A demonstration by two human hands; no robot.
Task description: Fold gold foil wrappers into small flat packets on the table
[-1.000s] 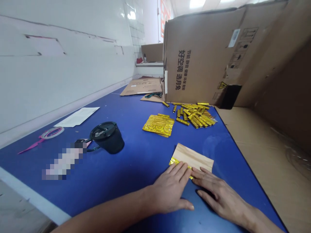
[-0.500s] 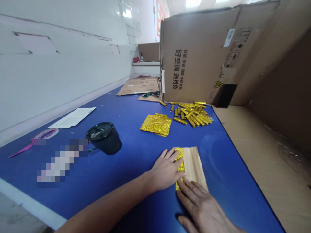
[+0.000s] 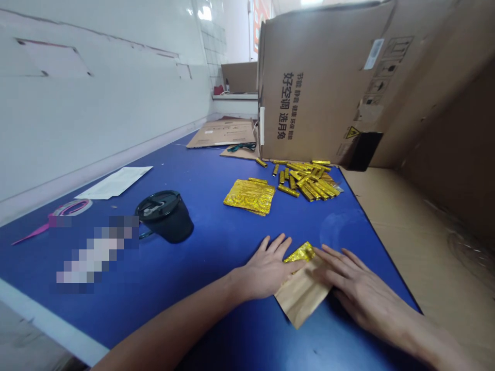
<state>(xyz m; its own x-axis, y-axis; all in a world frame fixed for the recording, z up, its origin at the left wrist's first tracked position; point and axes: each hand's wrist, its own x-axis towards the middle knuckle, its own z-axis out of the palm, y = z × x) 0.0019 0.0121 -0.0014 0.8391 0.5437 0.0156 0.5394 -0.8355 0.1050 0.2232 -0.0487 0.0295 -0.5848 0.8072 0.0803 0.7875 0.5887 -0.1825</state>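
Since the last frame, the brown paper sheet [image 3: 302, 294] has swung round on the blue table [image 3: 201, 175], one corner now pointing toward me, with the gold foil [image 3: 299, 252] showing along its far edge. My left hand [image 3: 266, 270] lies open and flat, its fingertips at the sheet's edge. My right hand [image 3: 359, 288] is also open, fingers spread on the paper, pressing rather than grasping. The packet sits between them, well short of the gold foil sticks [image 3: 307, 180]. It looks light and soft, and the foil may slip, so I'd judge a flat press safer, or a pinch at the paper's edge.
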